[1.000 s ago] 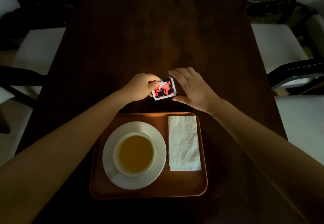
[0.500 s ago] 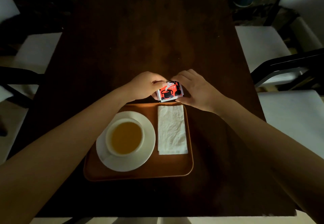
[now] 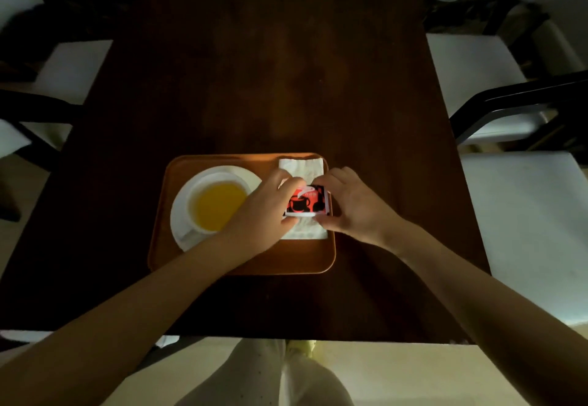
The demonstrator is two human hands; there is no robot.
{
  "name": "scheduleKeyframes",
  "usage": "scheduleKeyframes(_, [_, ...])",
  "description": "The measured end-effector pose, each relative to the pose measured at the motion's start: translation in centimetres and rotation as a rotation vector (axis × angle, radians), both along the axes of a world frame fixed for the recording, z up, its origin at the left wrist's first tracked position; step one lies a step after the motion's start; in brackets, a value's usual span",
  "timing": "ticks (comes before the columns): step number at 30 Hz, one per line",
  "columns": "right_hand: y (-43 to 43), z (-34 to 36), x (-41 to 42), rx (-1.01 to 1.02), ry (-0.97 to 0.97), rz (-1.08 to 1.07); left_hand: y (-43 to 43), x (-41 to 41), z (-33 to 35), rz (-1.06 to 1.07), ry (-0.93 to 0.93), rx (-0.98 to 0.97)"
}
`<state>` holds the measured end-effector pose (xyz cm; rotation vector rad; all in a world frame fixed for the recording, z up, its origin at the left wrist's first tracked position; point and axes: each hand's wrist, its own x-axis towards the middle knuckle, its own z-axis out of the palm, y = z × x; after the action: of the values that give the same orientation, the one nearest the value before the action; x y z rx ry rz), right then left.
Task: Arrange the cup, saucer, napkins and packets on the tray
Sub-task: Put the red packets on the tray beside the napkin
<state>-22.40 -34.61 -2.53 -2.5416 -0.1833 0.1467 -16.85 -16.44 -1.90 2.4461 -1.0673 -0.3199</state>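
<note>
Head view, looking down.

Dark brown counter [image 3: 286, 71], long and wide. Orange-brown tray [image 3: 241, 262] near the close edge of the counter. White saucer [image 3: 179, 214] on the left half of the tray. White cup [image 3: 203, 189] on the saucer, full of a yellow drink. White napkins [image 3: 302, 167] flat on the right half of the tray, just beside the saucer, right edge close to the tray rim.

Red and black packets [image 3: 307, 202] with a little cup picture on top, right over the middle of the napkins. More than one in the stack, but cannot tell how many. Cannot tell if the bottom one touches the napkins.

Left hand [image 3: 270, 208] reaching over the right side of the saucer, fingers curled and pinched on the left edge of the packets. Part of the saucer and cup hidden under this hand and its wrist.

Right hand [image 3: 353, 208] reaching over the right rim of the tray, fingers and thumb pinched on the right edge of the packets. Both hands close together, packets held between them.

White chair seats [image 3: 471, 65] with dark frames on both sides of the counter. Pale trousers [image 3: 286, 374] at the bottom, below the counter edge.
</note>
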Motion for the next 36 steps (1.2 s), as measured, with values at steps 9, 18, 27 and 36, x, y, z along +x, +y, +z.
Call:
scheduleKeyframes(9, [1.6, -1.8, -4.2, -0.007, 0.031, 0.014, 1.0, -4.4, -1.8, 0.036, 0.070, 0.024])
scheduleKeyframes(18, [2.5, -4.1, -5.7, -0.114, 0.037, 0.032, 2.1, -5.8, -3.5, -0.022, -0.022, 0.149])
scheduleKeyframes(27, [2.2, -4.3, -5.8, -0.102, 0.045, 0.052, 2.4, -5.1, -4.1, -0.093, -0.069, 0.130])
scheduleKeyframes(36, [1.1, -3.0, -3.3, -0.070, -0.123, -0.124, 3.0, -5.1, -3.2, 0.036, -0.123, 0.033])
